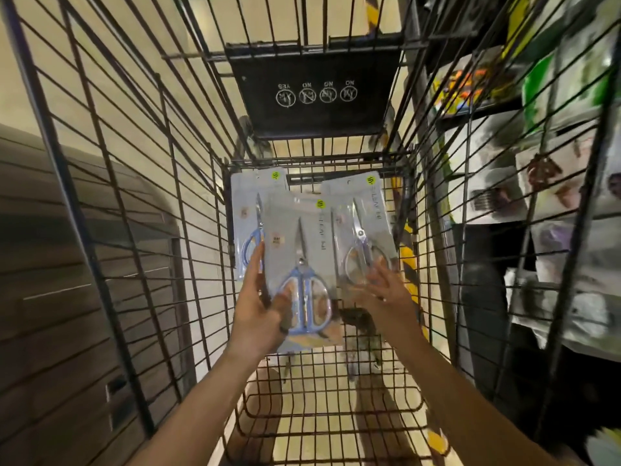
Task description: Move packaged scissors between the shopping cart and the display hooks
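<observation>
Pale shop floor shows through the black wire shopping cart, which fills almost the whole view from above. On its far end hangs a black child-seat flap with four round warning signs printed upside down. Inside the cart, near the far end, there are three packs of scissors. The middle pack lies over the other two and holds scissors with blue handles. The left hand grasps this pack at its lower left edge, thumb on the front over the handles and fingers behind. The left pack is partly hidden behind it and also shows a blue handle. The right pack lies tilted, with pale handles. The right hand touches the lower edge of this pack with spread, relaxed fingers; I cannot tell if it pinches the pack. On the right side, outside the wire, stand blurred store shelves with hanging goods
</observation>
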